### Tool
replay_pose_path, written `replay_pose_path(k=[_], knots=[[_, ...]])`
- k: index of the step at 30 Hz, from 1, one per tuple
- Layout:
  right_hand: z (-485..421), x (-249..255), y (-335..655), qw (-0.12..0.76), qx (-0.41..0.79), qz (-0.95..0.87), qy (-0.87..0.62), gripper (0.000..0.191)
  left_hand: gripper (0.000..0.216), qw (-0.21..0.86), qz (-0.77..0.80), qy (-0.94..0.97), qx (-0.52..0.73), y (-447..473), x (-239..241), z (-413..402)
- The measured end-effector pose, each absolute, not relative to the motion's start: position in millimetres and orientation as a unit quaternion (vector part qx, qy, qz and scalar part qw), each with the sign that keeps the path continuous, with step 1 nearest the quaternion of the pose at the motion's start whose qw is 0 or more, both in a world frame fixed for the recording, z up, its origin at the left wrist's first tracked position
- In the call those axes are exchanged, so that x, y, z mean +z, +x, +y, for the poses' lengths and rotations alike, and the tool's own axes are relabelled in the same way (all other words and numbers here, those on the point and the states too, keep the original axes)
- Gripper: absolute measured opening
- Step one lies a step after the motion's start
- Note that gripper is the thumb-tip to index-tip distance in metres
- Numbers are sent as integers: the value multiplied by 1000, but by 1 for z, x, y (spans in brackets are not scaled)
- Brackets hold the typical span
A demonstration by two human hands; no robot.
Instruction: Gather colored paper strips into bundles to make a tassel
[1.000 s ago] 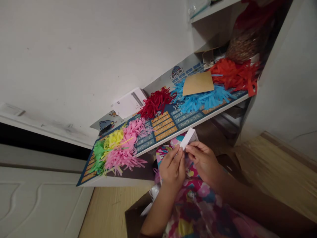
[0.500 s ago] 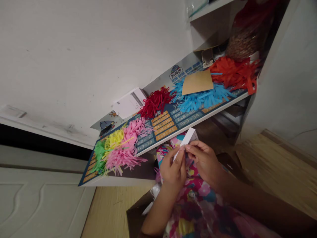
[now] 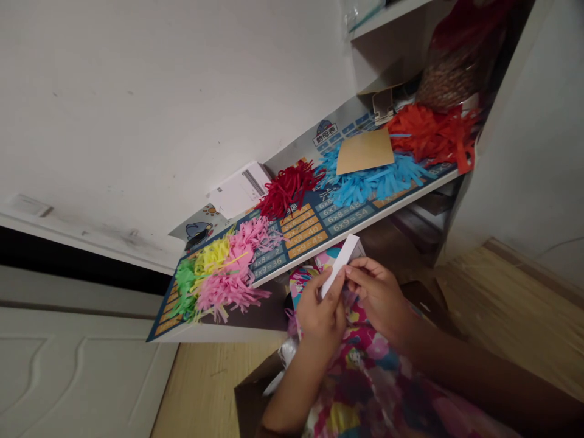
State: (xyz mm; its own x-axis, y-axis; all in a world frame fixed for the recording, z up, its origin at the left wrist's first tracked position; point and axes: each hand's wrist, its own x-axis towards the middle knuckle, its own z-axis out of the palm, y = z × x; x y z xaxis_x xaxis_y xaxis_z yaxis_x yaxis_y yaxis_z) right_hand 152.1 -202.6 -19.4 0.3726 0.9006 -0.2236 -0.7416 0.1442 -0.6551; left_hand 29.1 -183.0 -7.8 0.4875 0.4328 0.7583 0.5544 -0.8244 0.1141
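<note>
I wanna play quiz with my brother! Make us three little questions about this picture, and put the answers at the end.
1. What are the left hand and the right hand both holding?
2. True or false: the tan paper sheet lies on top of the blue strips.
3. Which colour of strips is farthest left in the picture?
a) blue
b) green
c) dark red

Key:
1. A piece of white paper.
2. True.
3. b, the green strips.
</note>
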Motion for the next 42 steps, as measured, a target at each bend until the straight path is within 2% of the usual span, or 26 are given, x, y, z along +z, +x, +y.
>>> replay_pose_path(k=[28,38,42], knots=[[-207,-20,156,738,539,-146,-378,35,37,47,-303,-852,-425,35,-2,-185],[-208,-32,157,765,367,-276,-451,27,42,40,-300,-856,-419,37,-2,-188],[-209,-31,158,760,342,-293,-468,24,42,36,-296,-856,-423,37,-3,-187]])
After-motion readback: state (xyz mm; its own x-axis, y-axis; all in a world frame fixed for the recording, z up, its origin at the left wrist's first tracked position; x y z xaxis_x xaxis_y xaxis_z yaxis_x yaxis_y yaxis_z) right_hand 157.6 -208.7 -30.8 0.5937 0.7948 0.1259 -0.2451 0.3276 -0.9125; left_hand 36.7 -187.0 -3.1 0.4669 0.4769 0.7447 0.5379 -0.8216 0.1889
